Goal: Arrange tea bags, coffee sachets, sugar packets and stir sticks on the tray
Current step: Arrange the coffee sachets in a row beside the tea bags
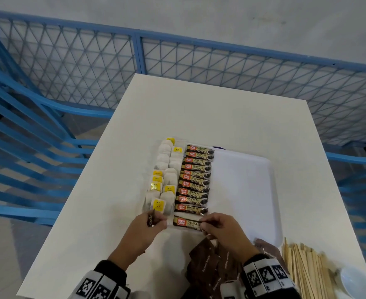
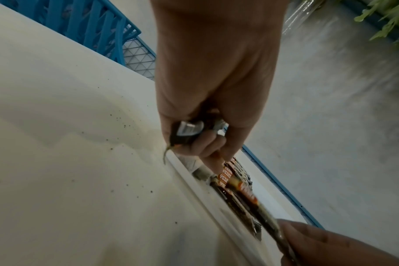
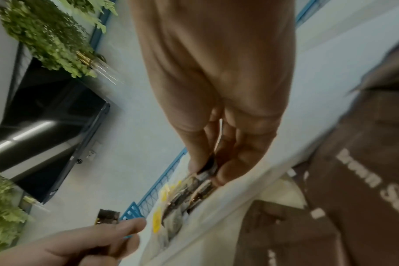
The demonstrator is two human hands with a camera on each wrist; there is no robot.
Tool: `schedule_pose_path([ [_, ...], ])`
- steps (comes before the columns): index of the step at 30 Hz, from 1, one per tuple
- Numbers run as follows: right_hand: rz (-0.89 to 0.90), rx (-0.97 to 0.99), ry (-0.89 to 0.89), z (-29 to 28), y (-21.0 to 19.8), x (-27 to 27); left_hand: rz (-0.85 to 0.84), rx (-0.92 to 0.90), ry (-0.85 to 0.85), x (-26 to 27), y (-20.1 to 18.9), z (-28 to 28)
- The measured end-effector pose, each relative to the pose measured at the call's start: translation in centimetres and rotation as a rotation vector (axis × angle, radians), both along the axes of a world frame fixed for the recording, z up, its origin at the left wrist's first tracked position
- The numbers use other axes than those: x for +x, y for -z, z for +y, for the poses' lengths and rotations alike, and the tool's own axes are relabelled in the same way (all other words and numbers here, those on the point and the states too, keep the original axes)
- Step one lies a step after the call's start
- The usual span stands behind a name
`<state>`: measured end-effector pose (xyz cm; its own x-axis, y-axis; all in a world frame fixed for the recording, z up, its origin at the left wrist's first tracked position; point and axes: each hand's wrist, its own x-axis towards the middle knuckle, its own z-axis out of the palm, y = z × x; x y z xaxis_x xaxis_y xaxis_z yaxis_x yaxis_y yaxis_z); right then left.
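The right hand (image 1: pixel 225 228) pinches the nearest coffee sachet (image 1: pixel 187 222) at the tray's (image 1: pixel 242 180) front edge; the left hand (image 1: pixel 143 229) grips spare sachets (image 1: pixel 150 219). Tea bags (image 1: pixel 164 175) and a dark, glossy coffee column are placed. Brown sugar packets (image 1: pixel 208 264) and stir sticks (image 1: pixel 302 268) wait on the bench (image 1: pixel 199 115).

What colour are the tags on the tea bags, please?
Yellow; the tea bags' tags show best in the head view.
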<state>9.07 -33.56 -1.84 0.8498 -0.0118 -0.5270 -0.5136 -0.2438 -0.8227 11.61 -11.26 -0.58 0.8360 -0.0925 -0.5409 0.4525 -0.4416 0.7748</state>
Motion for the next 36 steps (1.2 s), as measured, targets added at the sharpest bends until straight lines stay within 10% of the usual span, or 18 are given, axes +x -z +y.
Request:
schedule_pose_path([
  [22, -0.295, -0.45, -0.007, 1.7, 1.8, 1.8, 0.145, -0.476, -0.378, 1.2, -0.5, -0.2],
  [36, 0.011, 0.381, -0.038, 3.5, -2.5, 1.1, -0.075, -0.53, -0.059, 0.4, -1.2, 0.5],
])
